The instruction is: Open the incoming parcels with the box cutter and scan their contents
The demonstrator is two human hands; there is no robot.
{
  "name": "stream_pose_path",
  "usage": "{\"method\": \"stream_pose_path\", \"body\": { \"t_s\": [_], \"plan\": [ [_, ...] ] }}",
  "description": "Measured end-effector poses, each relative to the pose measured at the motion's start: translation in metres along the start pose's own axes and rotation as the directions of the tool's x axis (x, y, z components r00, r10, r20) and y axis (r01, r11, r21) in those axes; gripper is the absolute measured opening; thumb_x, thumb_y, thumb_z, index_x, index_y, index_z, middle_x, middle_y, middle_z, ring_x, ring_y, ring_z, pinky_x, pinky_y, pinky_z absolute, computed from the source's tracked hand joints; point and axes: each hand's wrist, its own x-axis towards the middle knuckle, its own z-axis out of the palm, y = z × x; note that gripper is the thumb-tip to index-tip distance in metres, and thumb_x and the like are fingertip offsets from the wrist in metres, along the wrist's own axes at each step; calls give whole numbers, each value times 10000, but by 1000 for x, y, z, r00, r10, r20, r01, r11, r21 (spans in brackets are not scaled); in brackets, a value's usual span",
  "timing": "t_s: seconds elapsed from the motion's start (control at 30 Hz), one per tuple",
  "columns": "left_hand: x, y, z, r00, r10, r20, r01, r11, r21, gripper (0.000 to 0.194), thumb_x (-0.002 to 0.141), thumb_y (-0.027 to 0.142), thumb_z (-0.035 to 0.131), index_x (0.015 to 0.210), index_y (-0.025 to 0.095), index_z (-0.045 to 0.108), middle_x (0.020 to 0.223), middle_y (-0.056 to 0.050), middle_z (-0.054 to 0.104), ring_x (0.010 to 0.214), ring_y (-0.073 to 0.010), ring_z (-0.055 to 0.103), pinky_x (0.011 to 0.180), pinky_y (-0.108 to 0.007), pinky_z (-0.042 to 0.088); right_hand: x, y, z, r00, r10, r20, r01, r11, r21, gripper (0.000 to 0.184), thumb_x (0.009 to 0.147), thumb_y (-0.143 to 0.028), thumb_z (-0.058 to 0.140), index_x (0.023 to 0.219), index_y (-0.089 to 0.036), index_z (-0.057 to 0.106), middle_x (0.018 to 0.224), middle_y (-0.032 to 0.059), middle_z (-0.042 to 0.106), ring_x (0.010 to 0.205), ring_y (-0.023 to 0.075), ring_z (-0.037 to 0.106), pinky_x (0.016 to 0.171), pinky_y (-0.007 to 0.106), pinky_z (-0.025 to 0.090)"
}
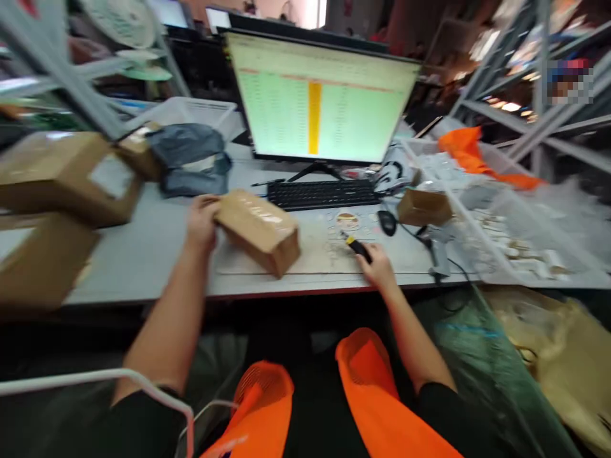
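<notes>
My left hand (201,219) grips the left end of a small brown cardboard box (260,230) that rests on the grey desk (143,254). My right hand (379,267) lies near the desk's front edge, its fingers closed on a small black and yellow tool (357,247), perhaps a cutter or a marker. The box lies between the two hands, just in front of the black keyboard (324,193).
A monitor (319,98) showing a spreadsheet stands behind the keyboard. Brown boxes (62,175) pile up at the left beside a grey mailer bag (188,159). A mouse (387,221), another small box (424,207) and clear bins (506,222) sit at the right. Orange fabric (377,394) covers my lap.
</notes>
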Motion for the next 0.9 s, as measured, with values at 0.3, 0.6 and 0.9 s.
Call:
{"method": "stream_pose_path", "body": {
  "t_s": [0.3,0.6,0.9],
  "plan": [
    [-88,64,5,895,337,294,-393,905,161,670,877,683,673,1368,229,629,1508,-159,573,1529,-425,381,1253,-663,244,-9,-97,-28,907,-418,47,410,903,127,490,1045,-377,572,1504,-203,563,1187,152,667,1054,287,672,918,438,610],
    [-107,67,21,893,429,134,-449,865,223,584,790,334,803,1303,218,550,1365,-171,602,1404,-408,478,1172,-614,427,13,-90,-19,906,-412,102,408,911,59,449,1058,-417,562,1429,-171,622,1167,160,681,1029,287,694,862,420,632],
    [-110,66,20,886,445,127,-463,854,236,594,791,294,782,1317,219,515,1367,-174,588,1377,-406,510,1137,-611,450,20,-100,-18,900,-418,121,423,906,-16,460,1065,-429,541,1418,-151,641,1154,159,683,994,275,695,837,382,611]
  ]
}}
